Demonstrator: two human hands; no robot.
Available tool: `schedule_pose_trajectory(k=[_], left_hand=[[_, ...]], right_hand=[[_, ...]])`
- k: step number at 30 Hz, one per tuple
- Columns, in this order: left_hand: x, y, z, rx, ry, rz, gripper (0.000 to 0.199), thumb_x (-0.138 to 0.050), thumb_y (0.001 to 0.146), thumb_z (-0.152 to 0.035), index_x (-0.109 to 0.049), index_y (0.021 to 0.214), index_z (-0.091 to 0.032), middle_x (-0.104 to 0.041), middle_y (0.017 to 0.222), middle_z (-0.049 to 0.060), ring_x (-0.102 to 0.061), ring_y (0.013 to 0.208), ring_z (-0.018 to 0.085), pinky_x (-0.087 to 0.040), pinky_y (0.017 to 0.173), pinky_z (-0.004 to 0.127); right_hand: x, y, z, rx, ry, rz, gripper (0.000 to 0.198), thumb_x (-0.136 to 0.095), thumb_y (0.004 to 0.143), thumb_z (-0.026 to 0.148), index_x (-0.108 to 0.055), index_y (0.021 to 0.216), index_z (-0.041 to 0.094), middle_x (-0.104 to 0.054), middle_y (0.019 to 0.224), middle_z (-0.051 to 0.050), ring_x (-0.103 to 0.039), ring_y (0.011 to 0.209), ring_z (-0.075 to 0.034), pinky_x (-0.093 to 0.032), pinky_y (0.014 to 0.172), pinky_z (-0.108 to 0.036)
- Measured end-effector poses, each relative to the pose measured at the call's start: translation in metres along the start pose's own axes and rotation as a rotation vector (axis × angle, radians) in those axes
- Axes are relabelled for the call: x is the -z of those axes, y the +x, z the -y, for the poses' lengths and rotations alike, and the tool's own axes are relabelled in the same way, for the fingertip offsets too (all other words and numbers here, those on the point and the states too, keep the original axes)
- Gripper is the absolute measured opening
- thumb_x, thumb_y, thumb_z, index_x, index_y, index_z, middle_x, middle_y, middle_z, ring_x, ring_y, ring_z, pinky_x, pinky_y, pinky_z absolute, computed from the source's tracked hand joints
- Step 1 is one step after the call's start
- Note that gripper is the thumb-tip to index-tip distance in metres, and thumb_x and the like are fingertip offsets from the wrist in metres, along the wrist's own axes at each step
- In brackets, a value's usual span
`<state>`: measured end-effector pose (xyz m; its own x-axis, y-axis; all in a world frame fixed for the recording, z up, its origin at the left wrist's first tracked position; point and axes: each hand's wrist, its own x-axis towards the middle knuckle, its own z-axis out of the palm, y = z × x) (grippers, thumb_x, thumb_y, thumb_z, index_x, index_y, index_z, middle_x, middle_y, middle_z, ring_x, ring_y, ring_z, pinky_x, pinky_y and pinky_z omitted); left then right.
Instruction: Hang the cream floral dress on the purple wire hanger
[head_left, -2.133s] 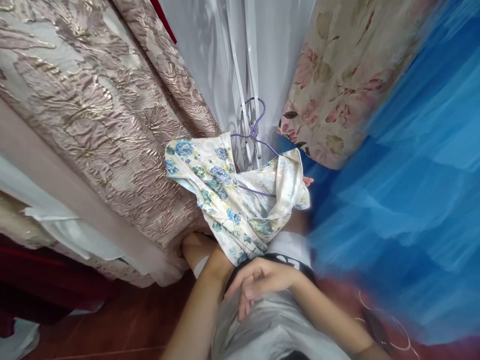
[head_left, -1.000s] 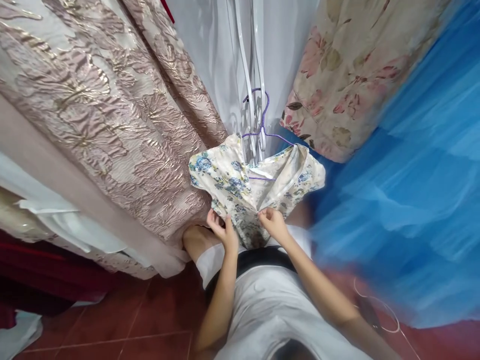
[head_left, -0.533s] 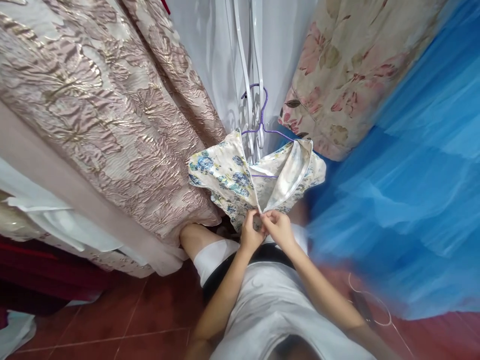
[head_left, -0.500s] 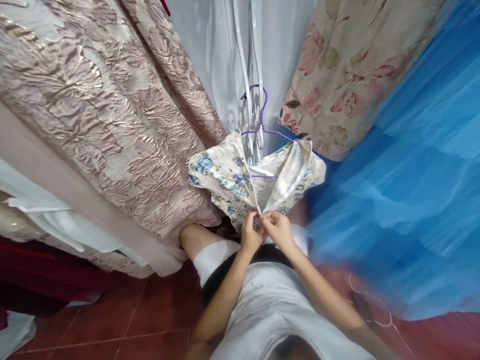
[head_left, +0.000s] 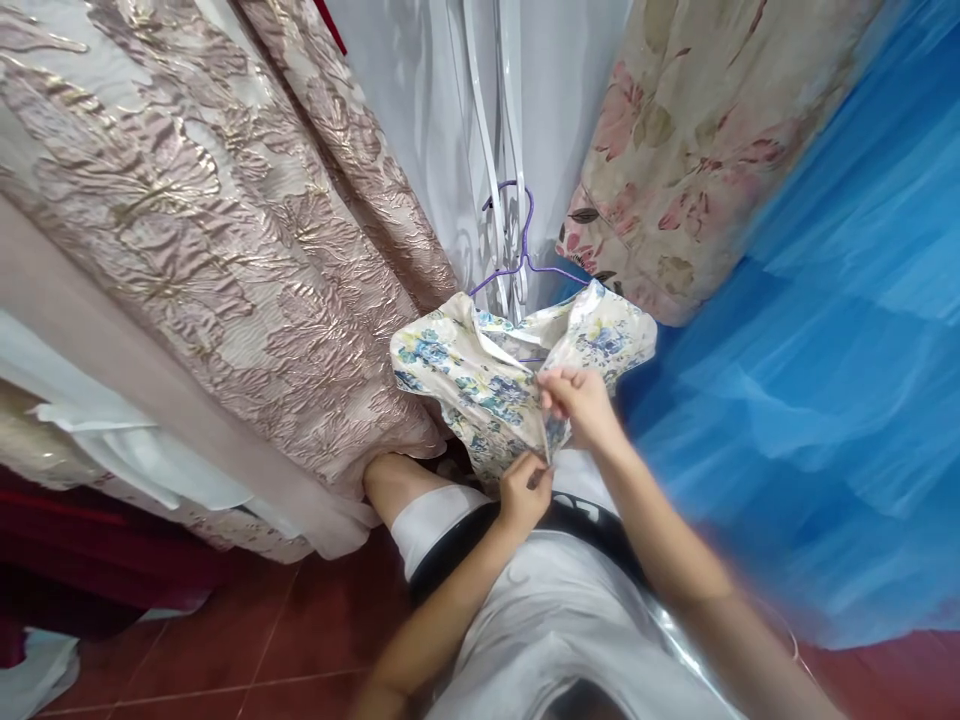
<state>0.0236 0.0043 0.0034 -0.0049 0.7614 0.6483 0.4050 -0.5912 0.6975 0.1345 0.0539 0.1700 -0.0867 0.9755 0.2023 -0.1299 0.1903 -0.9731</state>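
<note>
A short-sleeved floral dress (head_left: 480, 375), cream with blue flowers, is on a purple wire hanger (head_left: 526, 235) in front of my lap. Its V-shaped opening runs down from the neck. Close to the bottom of that opening, my right hand (head_left: 581, 400) pinches what looks like the zipper; the slider itself is hidden by the fingers. Below it, my left hand (head_left: 525, 492) is closed on the fabric at the lower end of the seam, holding it down. Between the two hands the seam edges lie together. The lower part of the dress is out of sight.
Pink and gold brocade gowns (head_left: 300, 250) hang at the left. White fabric with ribbons (head_left: 420, 130) hangs behind the hanger. To the right are a floral cloth (head_left: 675, 170) and a blue tulle gown (head_left: 810, 400). Red tiles (head_left: 315, 620) form the floor.
My right hand has moved up along the seam, away from my left hand, and the opening below it has closed. My left hand has shifted slightly down towards my lap.
</note>
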Motion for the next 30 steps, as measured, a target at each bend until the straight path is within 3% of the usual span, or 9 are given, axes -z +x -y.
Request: schedule_pose_trajectory(k=[3,7,16,19,22,23,25,28,30], left_hand=[[-0.007,0.003,-0.002,-0.023,0.027,0.064,0.027,-0.063,0.092,-0.02,-0.051,0.068,-0.021,-0.055,0.067,0.0,-0.052,0.06,0.013,-0.041,0.06,0.026],[-0.01,0.008,-0.001,-0.043,0.034,0.105,0.026,-0.062,0.092,-0.018,-0.052,0.069,-0.021,-0.058,0.069,0.001,-0.054,0.061,0.014,-0.042,0.061,0.026],[0.007,0.004,0.016,-0.124,0.136,0.249,0.019,-0.065,0.091,-0.018,-0.06,0.073,-0.021,-0.064,0.073,0.002,-0.063,0.068,0.016,-0.047,0.063,0.026],[0.033,0.049,0.0,-0.238,0.087,0.138,0.013,-0.06,0.096,-0.023,-0.066,0.085,-0.02,-0.069,0.083,0.005,-0.068,0.08,0.018,-0.054,0.074,0.028],[0.066,0.124,-0.032,-0.445,0.107,-0.138,0.019,-0.052,0.1,-0.02,-0.068,0.109,-0.019,-0.071,0.106,0.01,-0.067,0.105,0.021,-0.053,0.094,0.034],[0.075,0.151,-0.043,-0.456,0.144,-0.167,0.025,-0.049,0.102,-0.021,-0.066,0.119,-0.018,-0.069,0.117,0.011,-0.064,0.114,0.022,-0.052,0.097,0.035],[0.088,0.196,-0.061,-0.417,0.233,-0.048,0.028,-0.048,0.103,-0.026,-0.065,0.125,-0.018,-0.067,0.124,0.012,-0.064,0.114,0.022,-0.053,0.093,0.034],[0.093,0.237,-0.076,-0.43,0.407,0.196,0.027,-0.046,0.105,-0.028,-0.07,0.108,-0.016,-0.072,0.101,0.008,-0.068,0.096,0.021,-0.053,0.089,0.035],[0.095,0.247,-0.083,-0.489,0.479,0.207,0.028,-0.045,0.105,-0.026,-0.07,0.099,-0.014,-0.071,0.093,0.007,-0.067,0.089,0.02,-0.052,0.086,0.034]], right_hand=[[-0.004,0.038,0.03,0.1,0.006,0.034,0.034,-0.071,0.08,0.033,-0.061,0.053,0.016,-0.053,0.044,0.002,-0.037,0.038,-0.005,-0.026,0.039,-0.019],[-0.008,0.072,0.045,0.101,0.045,0.007,0.031,-0.071,0.081,0.027,-0.062,0.054,0.014,-0.056,0.047,0.001,-0.036,0.037,-0.004,-0.027,0.038,-0.018],[-0.01,0.074,0.063,0.165,0.029,-0.006,0.031,-0.067,0.086,0.023,-0.06,0.057,0.014,-0.057,0.05,0.002,-0.036,0.037,-0.002,-0.026,0.037,-0.016],[-0.008,0.068,0.06,0.149,0.005,-0.017,0.028,-0.069,0.086,0.028,-0.061,0.063,0.015,-0.057,0.05,0.003,-0.038,0.037,-0.003,-0.027,0.037,-0.017],[-0.006,0.061,0.053,0.122,-0.019,-0.024,0.026,-0.07,0.085,0.031,-0.063,0.066,0.015,-0.057,0.049,0.003,-0.039,0.037,-0.005,-0.027,0.037,-0.018],[-0.005,0.06,0.051,0.122,-0.022,-0.027,0.026,-0.069,0.085,0.031,-0.063,0.067,0.015,-0.058,0.049,0.003,-0.04,0.037,-0.005,-0.027,0.037,-0.018],[-0.005,0.059,0.048,0.136,-0.015,-0.038,0.025,-0.069,0.085,0.032,-0.064,0.067,0.015,-0.057,0.048,0.004,-0.04,0.038,-0.005,-0.028,0.039,-0.018],[-0.007,0.061,0.043,0.174,-0.029,-0.056,0.029,-0.069,0.084,0.033,-0.06,0.062,0.017,-0.056,0.047,0.003,-0.04,0.039,-0.006,-0.03,0.04,-0.019],[-0.01,0.062,0.036,0.199,-0.065,-0.08,0.031,-0.068,0.083,0.034,-0.057,0.06,0.018,-0.056,0.046,0.003,-0.039,0.039,-0.007,-0.03,0.042,-0.02]])
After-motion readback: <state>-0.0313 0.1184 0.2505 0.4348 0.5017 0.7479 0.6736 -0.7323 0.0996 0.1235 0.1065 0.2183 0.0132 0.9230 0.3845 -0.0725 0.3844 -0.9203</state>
